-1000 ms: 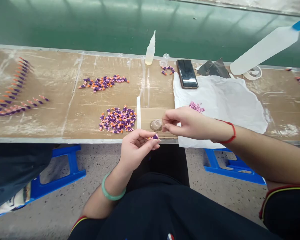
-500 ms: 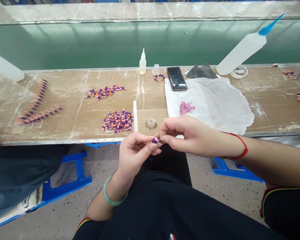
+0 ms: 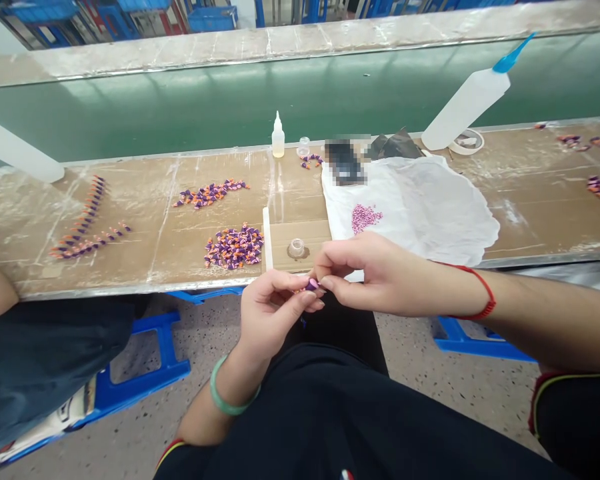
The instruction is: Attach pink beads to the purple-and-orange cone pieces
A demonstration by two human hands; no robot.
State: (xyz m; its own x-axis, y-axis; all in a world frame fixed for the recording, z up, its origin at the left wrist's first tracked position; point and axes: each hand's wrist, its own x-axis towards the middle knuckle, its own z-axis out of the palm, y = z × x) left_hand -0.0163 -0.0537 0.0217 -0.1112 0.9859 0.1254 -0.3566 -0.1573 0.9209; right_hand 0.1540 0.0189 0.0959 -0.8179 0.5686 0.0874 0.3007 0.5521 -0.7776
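From a distance, I had the left hand (image 3: 263, 307) pinching a purple piece (image 3: 312, 285) just off the surface's (image 3: 173, 257) near edge, presumably steadying it for the right hand (image 3: 367, 270), pinched together beside it, its hold too small to tell.

Workbench (image 3: 545, 200): bright, even light; whitish glare at right
Green partition (image 3: 300, 103): pale reflections, darker streaks
Smartphone (image 3: 347, 164): hidden under coarse pixel blocks
Blue crate (image 3: 213, 19): soft, slightly blurred
Dark shirt (image 3: 340, 413): folds barely readable
Purple piece (image 3: 311, 285): small, fine detail soft
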